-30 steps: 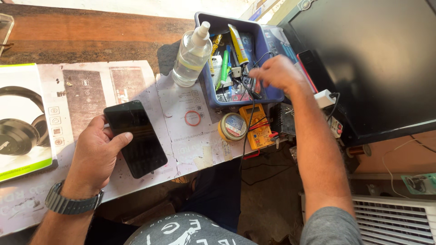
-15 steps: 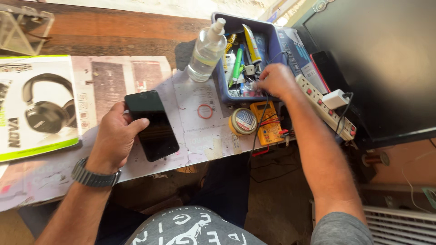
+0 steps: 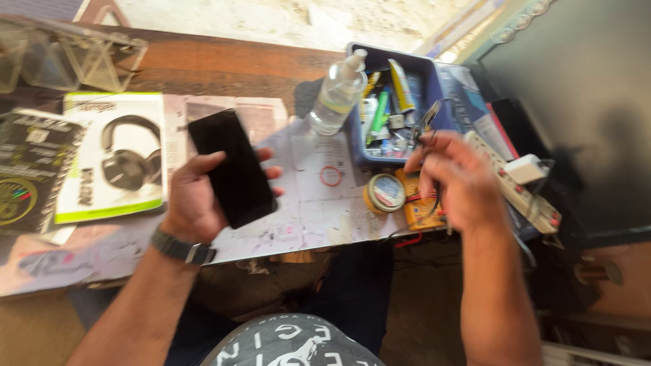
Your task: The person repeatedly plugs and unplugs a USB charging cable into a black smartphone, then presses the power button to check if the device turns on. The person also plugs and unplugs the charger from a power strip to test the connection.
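Since a moment ago your right hand (image 3: 454, 179) has come out of the blue tray (image 3: 434, 71), its fingers now pinching thin metal tweezers (image 3: 428, 122) just above it. Your left hand (image 3: 196, 196) has lifted the black phone (image 3: 232, 168) off the worktop (image 3: 203, 68), fingers wrapped around its edges, so tool and phone are now both in hand.

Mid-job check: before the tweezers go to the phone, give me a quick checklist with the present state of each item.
1. Black slab phone gripped in the left hand, lifted off the table: ok.
2. Thin dark metal tweezers held in the right hand: ok, though blurred.
3. Tweezer tips closed on a part: cannot tell.
4. Phone's glass side facing up: ok, screen dark.
5. Gap between tweezers and phone free: ok; the clear plastic bottle stands behind it, beside the blue plastic tool tray.
6. Paper-covered wooden table under the phone: ok; only a small red ring lies there.
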